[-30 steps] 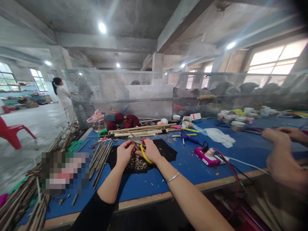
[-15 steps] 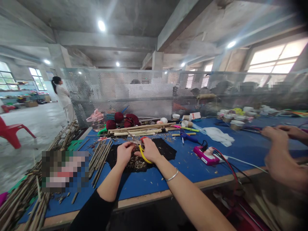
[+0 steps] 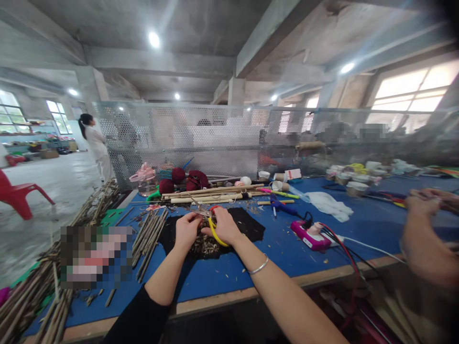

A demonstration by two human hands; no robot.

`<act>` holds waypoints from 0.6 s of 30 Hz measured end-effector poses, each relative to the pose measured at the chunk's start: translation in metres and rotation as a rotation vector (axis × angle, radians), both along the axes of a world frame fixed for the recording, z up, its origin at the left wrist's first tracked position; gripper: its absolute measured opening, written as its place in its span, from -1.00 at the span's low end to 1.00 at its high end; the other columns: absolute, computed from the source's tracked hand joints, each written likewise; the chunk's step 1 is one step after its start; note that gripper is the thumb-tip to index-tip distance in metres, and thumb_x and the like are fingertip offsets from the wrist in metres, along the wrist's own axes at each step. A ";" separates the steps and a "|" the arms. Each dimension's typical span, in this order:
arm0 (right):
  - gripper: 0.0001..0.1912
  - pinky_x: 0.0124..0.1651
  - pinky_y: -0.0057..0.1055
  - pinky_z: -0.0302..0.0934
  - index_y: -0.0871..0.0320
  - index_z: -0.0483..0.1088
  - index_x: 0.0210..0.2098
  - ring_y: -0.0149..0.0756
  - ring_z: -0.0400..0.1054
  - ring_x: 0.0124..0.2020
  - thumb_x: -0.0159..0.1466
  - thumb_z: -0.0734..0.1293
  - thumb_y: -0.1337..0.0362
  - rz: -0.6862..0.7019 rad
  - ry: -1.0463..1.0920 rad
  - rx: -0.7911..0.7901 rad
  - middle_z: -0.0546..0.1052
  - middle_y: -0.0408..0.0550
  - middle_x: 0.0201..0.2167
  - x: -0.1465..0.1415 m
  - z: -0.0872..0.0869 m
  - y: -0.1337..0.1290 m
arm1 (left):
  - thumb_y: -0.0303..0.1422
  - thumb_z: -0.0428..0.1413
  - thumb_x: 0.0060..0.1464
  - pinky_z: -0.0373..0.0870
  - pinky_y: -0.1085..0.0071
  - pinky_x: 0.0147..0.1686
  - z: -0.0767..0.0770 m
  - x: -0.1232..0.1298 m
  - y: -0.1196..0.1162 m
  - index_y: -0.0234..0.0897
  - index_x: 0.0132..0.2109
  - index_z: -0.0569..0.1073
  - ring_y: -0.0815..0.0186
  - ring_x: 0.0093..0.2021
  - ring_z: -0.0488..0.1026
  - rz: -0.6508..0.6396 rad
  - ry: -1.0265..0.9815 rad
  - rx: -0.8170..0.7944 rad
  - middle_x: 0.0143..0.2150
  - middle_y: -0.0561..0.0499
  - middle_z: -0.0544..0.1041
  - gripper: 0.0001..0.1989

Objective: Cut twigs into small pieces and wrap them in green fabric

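My right hand (image 3: 225,226) is closed round yellow-handled scissors (image 3: 217,234), whose metal blades point up and left. Close beside it, my left hand (image 3: 187,231) is pinched near the blades; what its fingers hold is too small to make out. Both hands are over a black cloth (image 3: 247,223) with a heap of brown plant cuttings (image 3: 205,246) on it. Thin cut sticks (image 3: 148,239) lie to the left of the cloth on the blue table (image 3: 201,282).
Behind the hands lie long pale sticks (image 3: 215,195), dark red yarn (image 3: 196,180) and a blue glue gun (image 3: 281,205). A magenta power strip (image 3: 311,235) with cables sits right of centre. A co-worker's hands (image 3: 425,200) are at the far right. Long twigs (image 3: 32,286) cover the left edge.
Both hands stay over the cuttings with little movement, the scissors still in my right hand. The co-worker's hands at the right have shifted slightly. The whole view has moved a little.
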State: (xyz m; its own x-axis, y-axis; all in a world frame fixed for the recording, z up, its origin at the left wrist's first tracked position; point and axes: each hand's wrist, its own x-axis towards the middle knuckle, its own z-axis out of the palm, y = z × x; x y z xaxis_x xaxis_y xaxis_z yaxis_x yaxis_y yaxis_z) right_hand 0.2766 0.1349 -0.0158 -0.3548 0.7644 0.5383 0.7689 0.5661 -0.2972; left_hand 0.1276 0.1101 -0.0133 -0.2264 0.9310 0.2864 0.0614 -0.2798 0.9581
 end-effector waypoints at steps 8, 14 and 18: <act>-0.52 -0.39 -0.44 0.05 0.15 0.21 -0.27 -0.33 0.28 -0.42 0.02 0.35 -0.08 0.028 0.052 -0.127 0.41 -0.09 -0.39 0.000 0.002 -0.004 | -0.29 0.17 -0.16 0.20 0.55 -0.50 0.006 0.006 -0.005 -0.37 -0.39 0.53 0.47 -0.55 0.27 -0.096 -0.152 -0.019 -0.56 0.09 0.44 -0.80; -0.50 -0.43 -0.48 -0.02 0.13 0.21 -0.27 -0.33 0.30 -0.44 0.00 0.37 -0.08 -0.001 0.057 -0.179 0.41 -0.12 -0.43 -0.002 0.000 -0.003 | -0.29 0.20 -0.19 0.24 0.54 -0.49 0.012 0.008 -0.010 -0.39 -0.37 0.54 0.47 -0.56 0.29 -0.096 -0.211 -0.027 -0.57 0.07 0.46 -0.77; -0.50 -0.47 -0.49 -0.08 0.14 0.23 -0.30 -0.37 0.27 -0.50 0.00 0.36 -0.12 -0.032 0.033 -0.217 0.41 -0.13 -0.48 -0.002 0.003 -0.004 | -0.27 0.23 -0.24 0.29 0.52 -0.46 0.011 0.008 -0.009 -0.41 -0.30 0.55 0.44 -0.55 0.34 -0.070 -0.269 -0.040 -0.53 0.03 0.50 -0.67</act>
State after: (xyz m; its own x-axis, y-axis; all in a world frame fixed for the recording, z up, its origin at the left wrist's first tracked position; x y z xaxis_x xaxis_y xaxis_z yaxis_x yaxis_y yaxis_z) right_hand 0.2750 0.1307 -0.0128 -0.3134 0.8740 0.3713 0.7733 0.4618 -0.4344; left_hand 0.1359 0.1011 -0.0022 -0.2239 0.9565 0.1871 -0.2145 -0.2356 0.9479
